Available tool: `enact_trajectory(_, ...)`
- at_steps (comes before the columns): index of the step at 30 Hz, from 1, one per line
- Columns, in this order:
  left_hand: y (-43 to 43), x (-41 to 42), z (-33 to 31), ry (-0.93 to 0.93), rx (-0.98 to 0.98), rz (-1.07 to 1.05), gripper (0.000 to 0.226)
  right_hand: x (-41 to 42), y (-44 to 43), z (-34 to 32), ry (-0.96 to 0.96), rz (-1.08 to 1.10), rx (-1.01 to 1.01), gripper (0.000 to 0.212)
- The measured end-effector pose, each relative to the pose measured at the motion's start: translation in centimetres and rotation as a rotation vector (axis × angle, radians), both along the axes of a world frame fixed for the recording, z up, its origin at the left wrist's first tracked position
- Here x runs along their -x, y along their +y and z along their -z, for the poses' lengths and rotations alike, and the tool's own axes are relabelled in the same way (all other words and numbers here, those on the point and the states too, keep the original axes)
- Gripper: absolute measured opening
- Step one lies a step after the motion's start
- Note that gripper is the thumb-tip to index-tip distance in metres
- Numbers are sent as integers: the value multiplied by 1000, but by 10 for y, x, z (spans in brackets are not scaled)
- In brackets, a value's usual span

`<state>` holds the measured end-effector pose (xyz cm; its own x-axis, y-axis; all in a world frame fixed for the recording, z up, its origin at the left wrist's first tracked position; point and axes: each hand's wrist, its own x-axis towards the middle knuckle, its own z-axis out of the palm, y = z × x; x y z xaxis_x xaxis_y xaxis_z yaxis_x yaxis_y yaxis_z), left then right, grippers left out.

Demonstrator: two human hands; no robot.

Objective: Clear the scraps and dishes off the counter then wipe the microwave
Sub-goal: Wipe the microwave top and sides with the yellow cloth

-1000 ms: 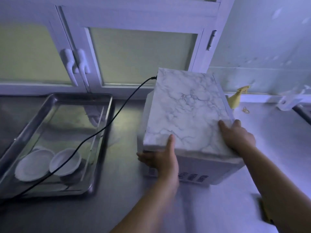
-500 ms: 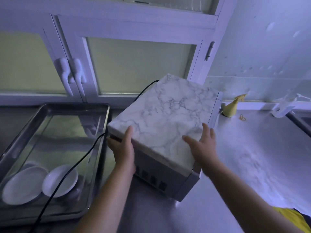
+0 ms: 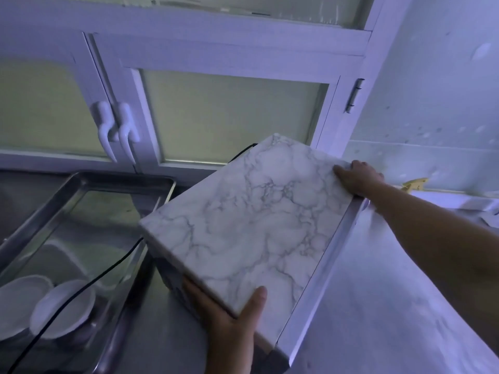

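The microwave (image 3: 251, 220), covered in a white marble pattern, stands turned at an angle on the steel counter (image 3: 378, 306). My left hand (image 3: 229, 317) grips its near corner, thumb on the top and fingers on the side. My right hand (image 3: 356, 176) holds the far right corner, with fingers curled over the edge. Two white dishes (image 3: 54, 309) lie in the steel sink tray (image 3: 81, 190) at the left. The microwave's black cord (image 3: 89, 282) runs across that tray.
White cabinet doors with frosted panes and two handles (image 3: 116, 130) stand behind the counter. A yellow spray bottle (image 3: 413, 183) is partly hidden behind my right arm by the wall. The counter continues to the right.
The microwave has been turned further, its front now facing right. My right hand has shifted from the near edge to the far right corner, and my left hand to the near corner.
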<state>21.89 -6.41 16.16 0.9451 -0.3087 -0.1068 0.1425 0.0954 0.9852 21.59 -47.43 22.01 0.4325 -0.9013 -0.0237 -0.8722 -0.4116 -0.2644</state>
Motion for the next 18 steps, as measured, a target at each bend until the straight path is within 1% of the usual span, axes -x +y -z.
enact_trajectory(4,-2,1,12,-15,76,14,132,-5,-20,9,-11,12,43,83)
enact_trajectory(5,-2,1,15,-9,98,22,131,-2,-19,10,2,4,48,82)
enact_trajectory(8,6,-2,18,-18,138,48,131,14,-7,9,43,-54,66,68)
enact_trajectory(11,17,-12,22,20,228,83,130,35,13,6,15,54,74,74)
enact_trajectory(13,29,-19,22,24,242,128,129,54,27,10,44,68,64,72)
enact_trajectory(14,35,-23,19,19,236,147,124,63,36,12,39,88,64,71)
enact_trajectory(16,48,-29,11,-61,209,186,105,79,55,13,-27,179,56,72)
enact_trajectory(18,61,-40,6,-124,195,252,93,94,77,14,-52,263,62,74)
